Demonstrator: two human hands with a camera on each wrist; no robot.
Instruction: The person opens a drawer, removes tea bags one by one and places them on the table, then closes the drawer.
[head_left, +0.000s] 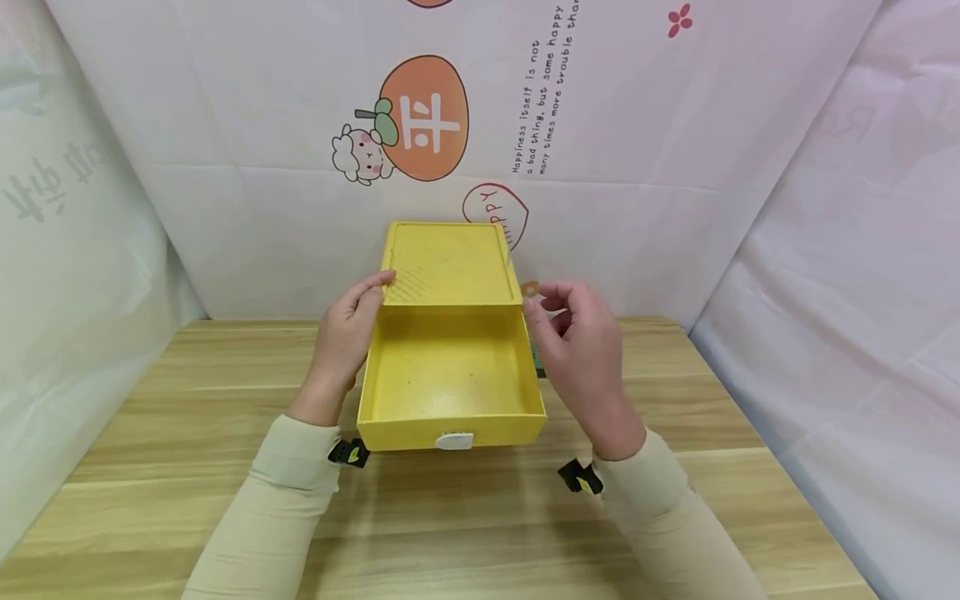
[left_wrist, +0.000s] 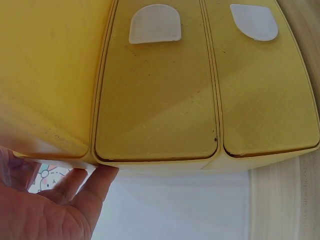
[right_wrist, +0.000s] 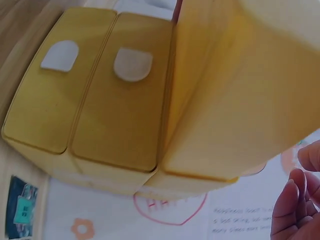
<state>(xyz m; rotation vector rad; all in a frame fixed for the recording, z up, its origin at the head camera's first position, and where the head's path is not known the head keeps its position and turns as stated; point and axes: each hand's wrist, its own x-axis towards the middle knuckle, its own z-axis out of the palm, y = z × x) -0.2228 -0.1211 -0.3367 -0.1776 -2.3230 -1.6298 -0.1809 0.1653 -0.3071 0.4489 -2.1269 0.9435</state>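
Note:
A yellow drawer cabinet [head_left: 450,260] stands toward the back of the table. Its top drawer [head_left: 442,375] is pulled far out, and nothing lies inside. A white tab handle [head_left: 454,441] is on the drawer's front. Below it, two more drawers [left_wrist: 157,95] are closed, each with a white tab. My left hand [head_left: 347,333] rests against the cabinet's left side, its fingers [left_wrist: 97,187] fairly straight along the wall. On the other side, my right hand [head_left: 581,354] is beside the front right corner, fingers bent and holding nothing; in the right wrist view its fingertips are apart from the cabinet.
A dark green printed item [right_wrist: 22,210] lies or stands to the cabinet's right, mostly hidden in the head view. Behind the wooden table [head_left: 240,383] hangs a white printed cloth [head_left: 262,125], close to the cabinet's back. More white cloth [head_left: 840,275] hangs at both sides.

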